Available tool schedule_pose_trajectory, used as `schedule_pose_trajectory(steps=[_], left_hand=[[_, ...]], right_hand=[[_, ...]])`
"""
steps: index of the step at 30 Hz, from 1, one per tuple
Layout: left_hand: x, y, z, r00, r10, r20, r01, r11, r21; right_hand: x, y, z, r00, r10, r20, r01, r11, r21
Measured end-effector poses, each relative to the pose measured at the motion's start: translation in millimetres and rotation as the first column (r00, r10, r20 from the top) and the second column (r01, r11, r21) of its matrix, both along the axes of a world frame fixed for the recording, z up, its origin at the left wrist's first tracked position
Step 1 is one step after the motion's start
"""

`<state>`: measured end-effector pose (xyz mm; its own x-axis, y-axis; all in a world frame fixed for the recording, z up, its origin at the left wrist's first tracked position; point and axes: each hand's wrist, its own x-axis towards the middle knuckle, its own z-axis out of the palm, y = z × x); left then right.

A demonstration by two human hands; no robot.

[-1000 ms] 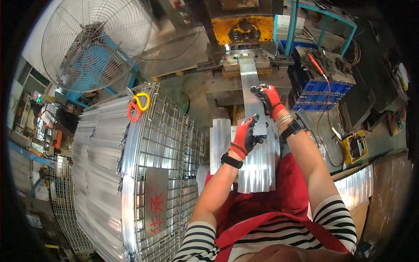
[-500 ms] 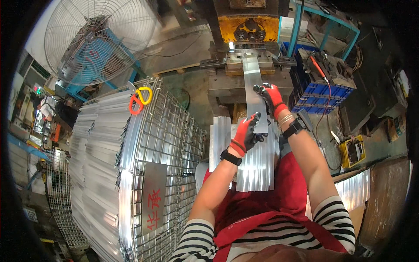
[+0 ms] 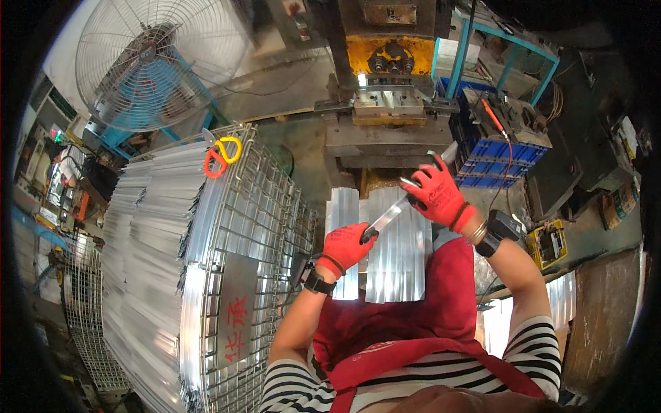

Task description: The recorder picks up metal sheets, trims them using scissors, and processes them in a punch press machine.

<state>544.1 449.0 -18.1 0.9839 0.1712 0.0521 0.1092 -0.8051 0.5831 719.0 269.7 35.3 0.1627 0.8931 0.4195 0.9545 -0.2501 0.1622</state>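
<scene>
My left hand (image 3: 348, 246), in a red glove with dark fingertips, is closed on the near end of a shiny flat metal strip (image 3: 390, 215). My right hand (image 3: 439, 196), gloved alike, grips the strip farther along. The strip slants up to the right and is turned partly on edge, its far end beyond the right hand. Below both hands, more metal strips lie in two side-by-side piles, the left pile (image 3: 344, 206) and the wider right pile (image 3: 397, 272). Ahead is a press with a metal die block (image 3: 389, 102) on its bed, apart from the strip.
At left a wire cage (image 3: 258, 227) is piled with metal strips (image 3: 141, 241); scissors (image 3: 215, 164) with red and yellow handles sit on its corner. A large fan (image 3: 148, 65) stands behind. Blue crates (image 3: 496, 157) and a yellow bin (image 3: 547, 242) are at right.
The strip has come away from the die toward me and turned from lying lengthwise to a slant. My left hand moved left and nearer; my right hand moved nearer and has turned over.
</scene>
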Motion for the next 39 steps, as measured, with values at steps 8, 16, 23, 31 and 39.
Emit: schedule_pose_trajectory(steps=[8,16,23,31,39], left_hand=[[9,13,7,0.777,0.474,0.415,-0.373,0.877,-0.304],[46,-41,-27,0.981,-0.154,-0.12,-0.135,-0.094,-0.986],[89,-31,-12,0.986,-0.167,0.014,-0.022,-0.211,-0.977],[92,-36,4,0.998,-0.018,-0.062,-0.063,-0.125,-0.99],[92,-37,4,0.995,0.02,-0.093,-0.089,-0.137,-0.986]], right_hand=[[2,-11,-38,0.626,-0.04,-0.779,0.29,0.939,0.185],[59,47,-60,0.114,0.378,-0.919,0.631,0.687,0.361],[76,75,-51,-0.05,0.41,-0.911,0.651,0.705,0.282],[90,78,-62,-0.107,0.5,-0.859,0.648,0.691,0.322],[94,79,-70,-0.124,0.541,-0.832,0.64,0.684,0.349]])
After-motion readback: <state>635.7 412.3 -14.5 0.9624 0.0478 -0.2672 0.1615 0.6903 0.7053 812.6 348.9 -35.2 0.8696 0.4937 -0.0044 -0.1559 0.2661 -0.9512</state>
